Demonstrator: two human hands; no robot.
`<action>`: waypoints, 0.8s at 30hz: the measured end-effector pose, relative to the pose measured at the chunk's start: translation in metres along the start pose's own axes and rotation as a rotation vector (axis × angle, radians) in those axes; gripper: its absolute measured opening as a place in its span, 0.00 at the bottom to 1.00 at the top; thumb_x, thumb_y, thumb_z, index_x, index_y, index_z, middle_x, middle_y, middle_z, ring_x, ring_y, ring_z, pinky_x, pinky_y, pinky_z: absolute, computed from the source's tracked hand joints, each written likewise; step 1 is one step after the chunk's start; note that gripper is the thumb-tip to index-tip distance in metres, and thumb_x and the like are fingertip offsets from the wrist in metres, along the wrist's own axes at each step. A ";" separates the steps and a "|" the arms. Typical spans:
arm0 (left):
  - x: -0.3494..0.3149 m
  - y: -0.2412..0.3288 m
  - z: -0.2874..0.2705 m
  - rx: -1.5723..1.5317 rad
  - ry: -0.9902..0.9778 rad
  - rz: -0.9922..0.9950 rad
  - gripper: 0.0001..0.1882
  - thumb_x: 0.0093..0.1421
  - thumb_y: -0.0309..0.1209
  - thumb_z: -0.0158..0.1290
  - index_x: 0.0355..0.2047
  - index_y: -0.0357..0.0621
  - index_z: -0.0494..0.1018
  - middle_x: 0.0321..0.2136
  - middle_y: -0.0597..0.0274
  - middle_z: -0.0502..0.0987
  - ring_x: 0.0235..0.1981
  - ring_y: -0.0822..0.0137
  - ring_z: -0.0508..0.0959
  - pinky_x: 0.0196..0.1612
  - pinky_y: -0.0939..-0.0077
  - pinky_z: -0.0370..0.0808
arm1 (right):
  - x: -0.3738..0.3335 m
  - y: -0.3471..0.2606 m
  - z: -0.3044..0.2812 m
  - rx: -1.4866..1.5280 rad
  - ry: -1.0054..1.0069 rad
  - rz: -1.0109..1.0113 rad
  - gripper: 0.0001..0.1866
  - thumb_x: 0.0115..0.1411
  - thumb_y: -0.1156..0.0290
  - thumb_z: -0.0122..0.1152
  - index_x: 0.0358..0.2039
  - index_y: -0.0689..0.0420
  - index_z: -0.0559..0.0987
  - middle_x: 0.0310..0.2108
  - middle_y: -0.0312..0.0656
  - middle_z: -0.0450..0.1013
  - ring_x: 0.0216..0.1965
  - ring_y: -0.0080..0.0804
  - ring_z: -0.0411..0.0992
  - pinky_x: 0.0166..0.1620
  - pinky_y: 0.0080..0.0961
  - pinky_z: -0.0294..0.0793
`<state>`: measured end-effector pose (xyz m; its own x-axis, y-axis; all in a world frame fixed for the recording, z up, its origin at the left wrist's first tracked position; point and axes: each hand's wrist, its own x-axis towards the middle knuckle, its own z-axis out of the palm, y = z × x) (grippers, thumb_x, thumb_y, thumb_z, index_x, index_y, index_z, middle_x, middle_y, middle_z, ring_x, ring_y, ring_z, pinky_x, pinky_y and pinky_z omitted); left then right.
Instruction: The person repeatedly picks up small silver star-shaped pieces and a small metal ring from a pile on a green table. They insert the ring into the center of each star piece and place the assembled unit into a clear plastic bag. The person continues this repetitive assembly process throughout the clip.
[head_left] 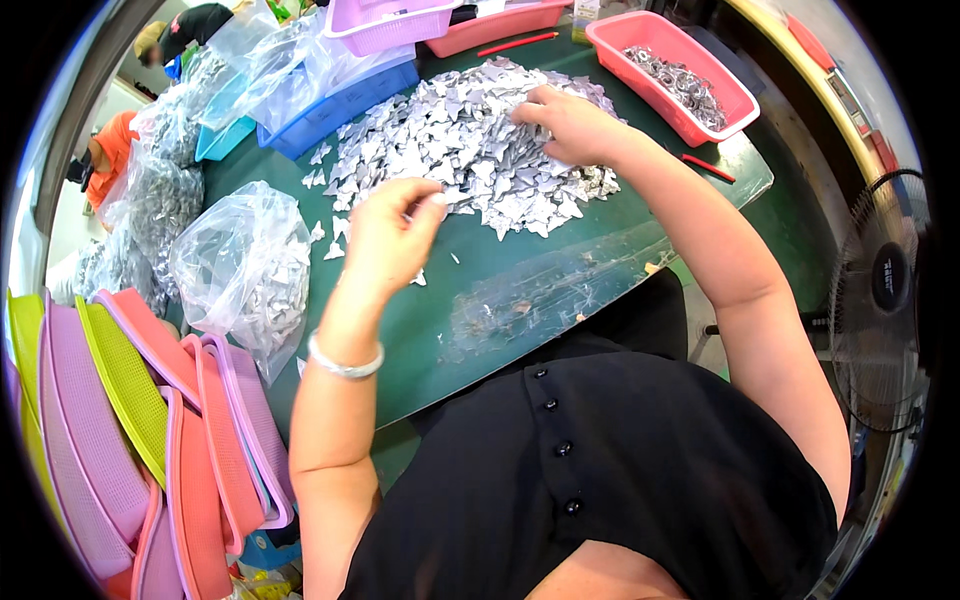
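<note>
A broad heap of small, flat silver-grey pieces (420, 130) with pointed, irregular outlines covers the far middle of the green table. My left hand (392, 232) is over the heap's near left edge, thumb and fingers curled together in a pinch. Whatever it may hold is too small to make out. At the heap's right side, my right hand (575, 125) reaches down onto the pieces with bent fingers somewhat apart; nothing shows gripped in it. A clear plastic bag (240, 260) with more silver pieces inside stands left of my left hand.
A pink basket (735, 95) of shiny metal parts sits far right, near a red pen (708, 168). A blue bin (340, 105) and a purple basket (395, 28) border the heap. Stacked coloured baskets (100, 400) fill the lower left. A fan (885, 290) stands right; people are behind, far left.
</note>
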<state>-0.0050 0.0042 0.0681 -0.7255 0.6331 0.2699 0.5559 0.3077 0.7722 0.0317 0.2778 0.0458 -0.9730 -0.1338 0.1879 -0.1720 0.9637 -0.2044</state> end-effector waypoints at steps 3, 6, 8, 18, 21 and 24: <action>0.003 -0.007 0.031 -0.210 -0.181 -0.209 0.09 0.54 0.29 0.50 0.33 0.38 0.74 0.23 0.68 0.73 0.25 0.79 0.69 0.29 0.86 0.67 | -0.003 -0.004 0.006 0.105 0.117 0.037 0.17 0.41 0.83 0.49 0.35 0.55 0.72 0.36 0.44 0.66 0.38 0.45 0.67 0.41 0.34 0.67; 0.004 -0.020 0.048 -0.369 -0.208 -0.330 0.09 0.55 0.30 0.49 0.33 0.37 0.73 0.24 0.68 0.73 0.25 0.78 0.70 0.30 0.85 0.67 | -0.005 -0.003 0.011 0.207 0.245 0.052 0.11 0.42 0.82 0.49 0.29 0.57 0.73 0.30 0.42 0.68 0.32 0.39 0.69 0.35 0.30 0.68; 0.004 -0.020 0.051 -0.556 -0.214 -0.408 0.10 0.57 0.30 0.47 0.36 0.37 0.72 0.28 0.64 0.74 0.28 0.74 0.72 0.32 0.81 0.70 | -0.005 -0.010 0.004 0.330 0.291 0.082 0.10 0.42 0.82 0.49 0.27 0.58 0.73 0.27 0.41 0.68 0.29 0.32 0.70 0.32 0.26 0.68; -0.001 -0.030 0.064 -1.323 -0.089 -0.629 0.17 0.61 0.32 0.41 0.46 0.32 0.61 0.40 0.45 0.70 0.41 0.55 0.72 0.46 0.66 0.71 | -0.014 -0.033 0.028 1.796 0.118 0.408 0.06 0.48 0.84 0.55 0.23 0.58 0.72 0.26 0.35 0.71 0.36 0.26 0.71 0.36 0.17 0.70; -0.002 -0.034 0.065 -1.473 -0.126 -0.633 0.17 0.62 0.35 0.38 0.45 0.34 0.62 0.40 0.43 0.69 0.43 0.53 0.71 0.49 0.62 0.69 | -0.012 -0.047 0.034 1.898 0.050 0.309 0.06 0.49 0.84 0.54 0.26 0.58 0.73 0.28 0.36 0.71 0.38 0.28 0.71 0.38 0.20 0.70; -0.002 -0.031 0.066 -1.589 -0.160 -0.644 0.18 0.62 0.35 0.37 0.46 0.33 0.60 0.38 0.46 0.69 0.42 0.55 0.71 0.48 0.60 0.68 | -0.009 -0.063 0.042 2.009 0.023 0.261 0.07 0.50 0.83 0.52 0.30 0.59 0.73 0.30 0.38 0.71 0.40 0.30 0.70 0.40 0.22 0.70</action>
<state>0.0063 0.0403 0.0059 -0.5536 0.7889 -0.2669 -0.7721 -0.3661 0.5194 0.0444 0.2081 0.0165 -0.9990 -0.0433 -0.0106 0.0350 -0.6166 -0.7865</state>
